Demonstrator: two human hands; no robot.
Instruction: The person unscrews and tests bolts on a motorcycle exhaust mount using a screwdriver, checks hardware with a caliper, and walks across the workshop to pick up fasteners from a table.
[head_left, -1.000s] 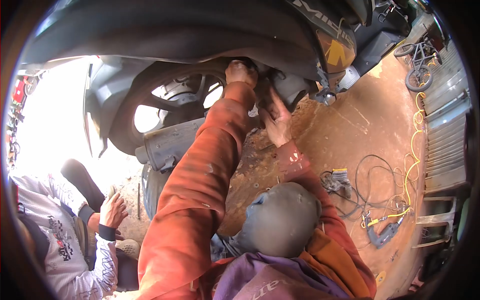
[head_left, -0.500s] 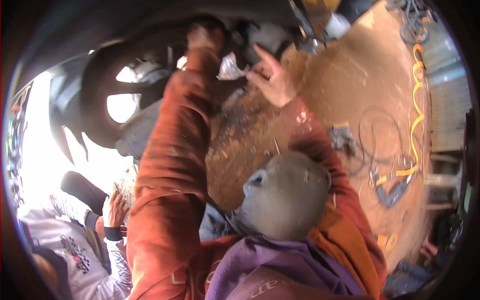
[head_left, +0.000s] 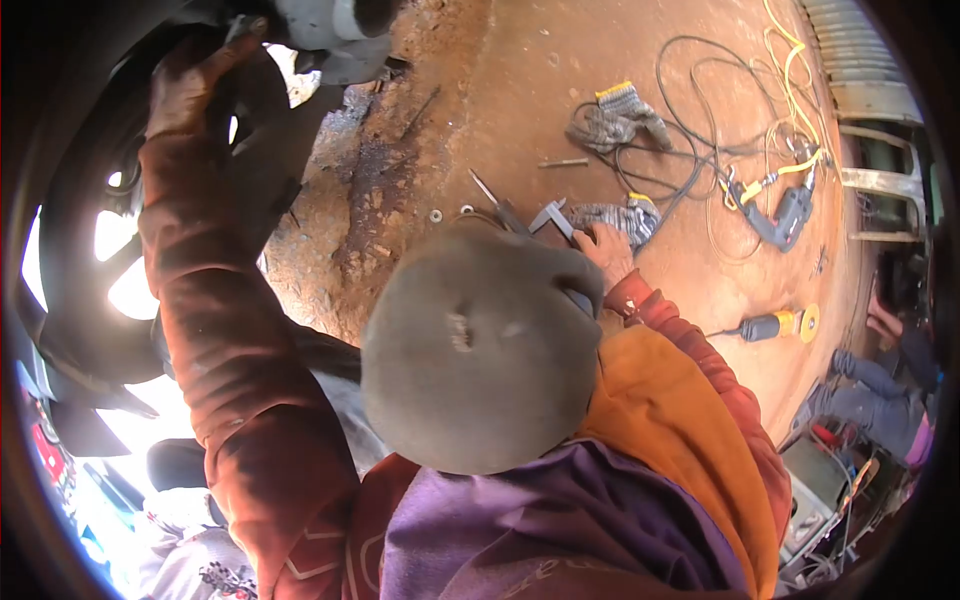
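My left hand [head_left: 185,95] reaches up at the upper left against a large dark wheel-like part [head_left: 265,150] with bright gaps. One digit stretches toward a grey metal piece [head_left: 330,25]; the other fingers are lost in shadow, curled around something unclear. Low on the brown ground, my right hand [head_left: 605,250] has its fingers on a metal caliper [head_left: 552,216], whose jaws point away from me. Just beyond that hand lies a grey knit glove [head_left: 620,217] with a yellow cuff. A pointed tool [head_left: 487,190] shows beside a grey cap [head_left: 480,350], which hides the ground below it.
A second glove [head_left: 615,120], a bolt-like rod [head_left: 563,163] and a washer [head_left: 435,215] lie ahead. Farther right are tangled cables [head_left: 690,150], a power drill [head_left: 785,217] and a yellow angle grinder [head_left: 775,325]. Another person [head_left: 880,405] is at the right edge.
The view has swung, so the wheel-like part sits farther left. My right hand has come down from beside it, one finger extended, to the caliper on the ground. My left hand stays up at the part.
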